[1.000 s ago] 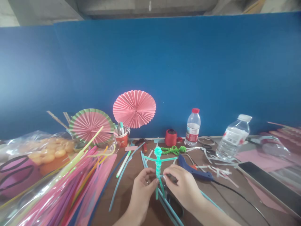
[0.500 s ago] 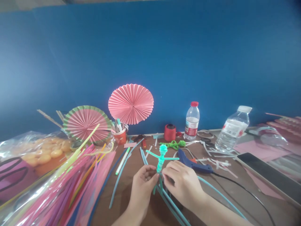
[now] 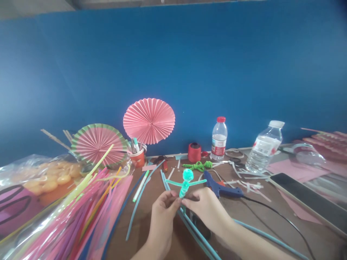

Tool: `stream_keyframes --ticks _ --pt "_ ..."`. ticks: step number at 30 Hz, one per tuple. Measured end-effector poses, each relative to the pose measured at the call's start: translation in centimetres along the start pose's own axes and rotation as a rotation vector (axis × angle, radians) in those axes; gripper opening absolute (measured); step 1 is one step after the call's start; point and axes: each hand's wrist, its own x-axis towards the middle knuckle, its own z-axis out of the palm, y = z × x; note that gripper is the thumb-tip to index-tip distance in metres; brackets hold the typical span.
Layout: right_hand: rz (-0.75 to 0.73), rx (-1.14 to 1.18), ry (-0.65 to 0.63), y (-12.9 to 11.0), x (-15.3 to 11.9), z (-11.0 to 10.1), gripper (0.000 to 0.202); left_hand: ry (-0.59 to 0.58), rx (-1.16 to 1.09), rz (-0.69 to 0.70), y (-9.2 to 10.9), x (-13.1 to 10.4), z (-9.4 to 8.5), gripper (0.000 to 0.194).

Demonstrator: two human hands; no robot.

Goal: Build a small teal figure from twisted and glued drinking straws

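Observation:
A small turquoise pipe-cleaner figure [image 3: 184,184] with a round head and two outstretched arms stands upright between my hands. My left hand [image 3: 165,213] pinches its lower body from the left, thumb and fingertips together. My right hand [image 3: 207,207] closes on the same lower part from the right, its fingertips meeting my left thumb. Below the fingers a short green end hangs down. Long light-blue pipe cleaners [image 3: 199,236] lie on the table under my hands.
A blue glue gun [image 3: 223,188] lies right, near white paper scraps, two water bottles [image 3: 219,141] and a phone [image 3: 309,200]. Colourful pipe cleaners [image 3: 78,216] fill the left. Behind are pink paper fans [image 3: 149,121], a marker cup [image 3: 137,159], red tape [image 3: 194,152] and green cord [image 3: 199,165].
The figure has turned and sits slightly lower, its round head now facing the camera. My right hand's fingers have straightened and moved in closer to my left thumb.

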Motion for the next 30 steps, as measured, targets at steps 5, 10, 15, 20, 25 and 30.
stream_keyframes --ticks 5,10,15,20,25,30 --pt "0.036 0.245 -0.052 0.0 0.2 0.1 0.020 0.055 -0.041 -0.042 -0.7 -0.1 0.0 0.015" --pt "0.028 0.298 -0.032 0.0 0.2 0.6 0.016 0.071 -0.067 -0.043 -0.5 -0.3 0.4 0.016" --pt "-0.018 0.156 -0.006 0.4 0.2 0.6 0.013 0.058 0.026 -0.047 0.2 -0.2 0.6 0.018" --pt "-0.075 0.045 0.024 0.3 0.1 0.0 0.010 0.050 0.195 -0.014 0.3 0.1 0.3 0.017" --pt "-0.105 -0.047 -0.007 0.6 0.4 -0.5 0.009 -0.021 0.325 0.035 -0.1 0.4 -0.4 0.015" --pt "-0.155 -0.115 -0.038 0.5 0.5 -1.4 0.009 -0.051 0.394 0.050 -0.1 0.3 -0.6 0.014"
